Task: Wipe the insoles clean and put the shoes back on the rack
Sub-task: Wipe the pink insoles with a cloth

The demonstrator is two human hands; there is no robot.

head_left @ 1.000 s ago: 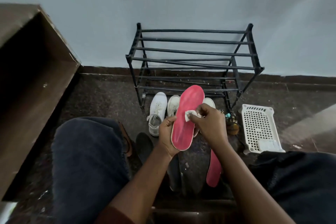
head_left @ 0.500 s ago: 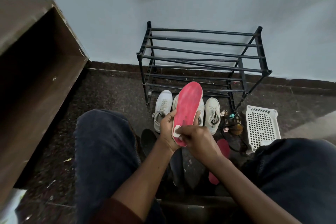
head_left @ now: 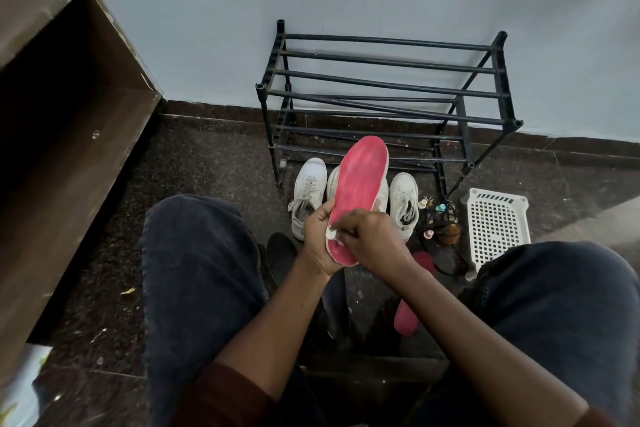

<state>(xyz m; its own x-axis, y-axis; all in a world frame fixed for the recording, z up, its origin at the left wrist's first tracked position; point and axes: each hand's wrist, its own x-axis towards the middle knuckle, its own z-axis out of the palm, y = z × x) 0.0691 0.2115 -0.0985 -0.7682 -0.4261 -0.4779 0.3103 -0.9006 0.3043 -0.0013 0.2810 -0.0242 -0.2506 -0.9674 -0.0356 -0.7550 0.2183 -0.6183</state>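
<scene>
A person's left hand grips a pink insole upright above white shoes on the floor, while the right hand pinches a small wipe against its heel (firm, full-length strokes would likely clean best).

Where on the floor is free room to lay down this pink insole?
Free: the dark floor between the brown cabinet and the rack; also the rack's bars. Crowded: before the rack, white shoes, trinkets, basket; between the knees, another insole.

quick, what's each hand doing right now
Left hand: closed round the heel end of the pink insole.
Right hand: pinching a small white wipe against it.
</scene>
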